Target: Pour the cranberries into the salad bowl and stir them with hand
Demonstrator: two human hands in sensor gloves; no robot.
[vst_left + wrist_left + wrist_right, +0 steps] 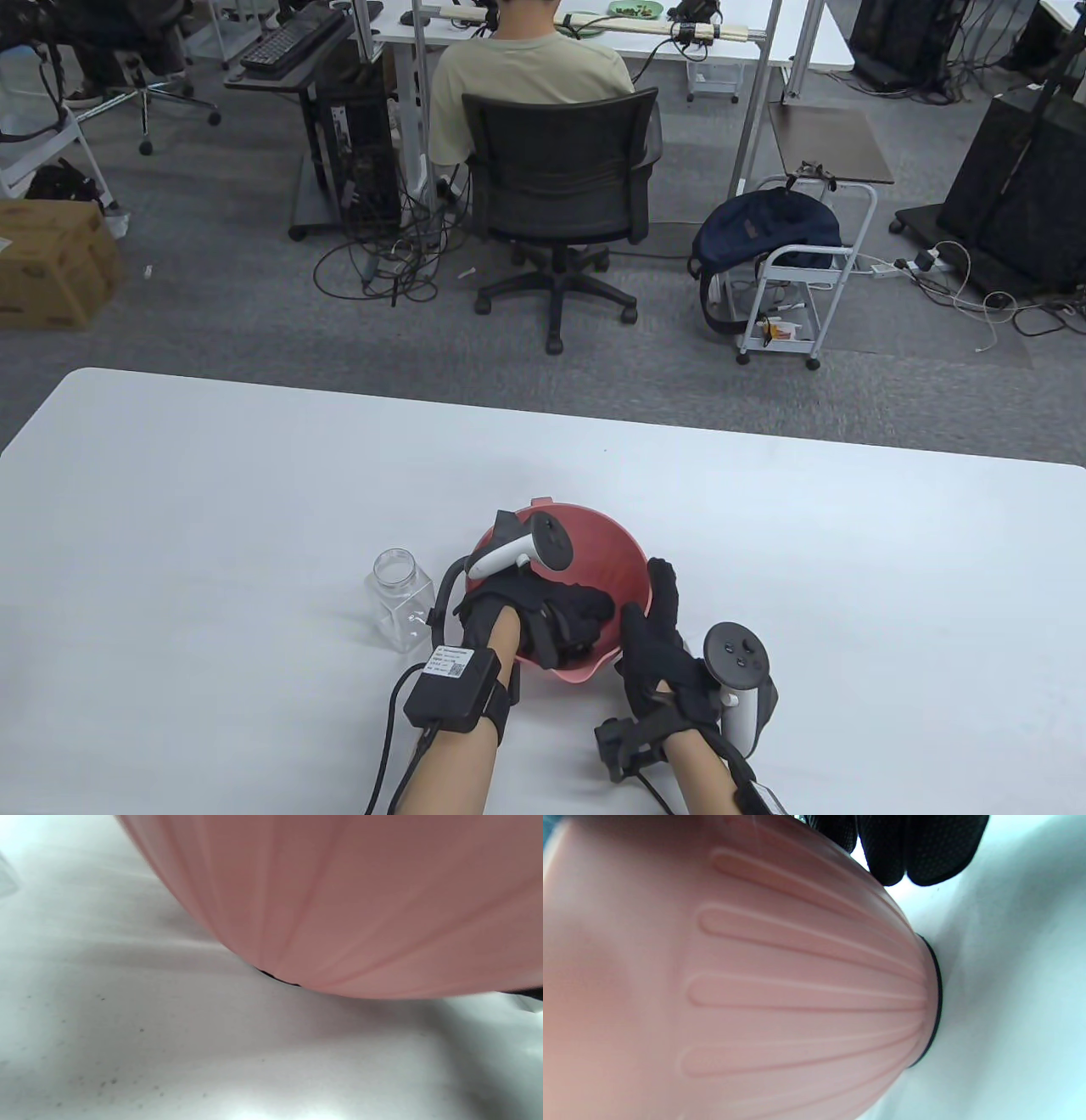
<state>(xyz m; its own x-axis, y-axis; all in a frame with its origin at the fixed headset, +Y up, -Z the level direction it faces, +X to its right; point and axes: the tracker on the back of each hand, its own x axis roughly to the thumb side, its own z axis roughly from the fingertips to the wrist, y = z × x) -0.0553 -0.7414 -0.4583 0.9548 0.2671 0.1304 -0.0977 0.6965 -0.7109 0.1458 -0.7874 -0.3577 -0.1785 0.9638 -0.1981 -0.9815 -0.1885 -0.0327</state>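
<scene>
A pink salad bowl (pixel 612 550) stands near the table's front edge. My left hand (pixel 564 620) reaches over its near-left rim, and the loosely bent fingers dip inside; the hand hides the bowl's contents. My right hand (pixel 649 613) grips the bowl's right rim, thumb over the edge and fingers along the outer wall. In the right wrist view those fingers (pixel 916 849) lie against the ribbed bowl (pixel 755 984). The left wrist view shows only the outside of the bowl (pixel 360 899) from close up. A clear jar (pixel 399 594), open and empty, stands left of the bowl.
The white table (pixel 254 509) stretches bare to the left, right and far side of the bowl. Beyond its far edge a person sits in an office chair (pixel 556 170) with their back to me.
</scene>
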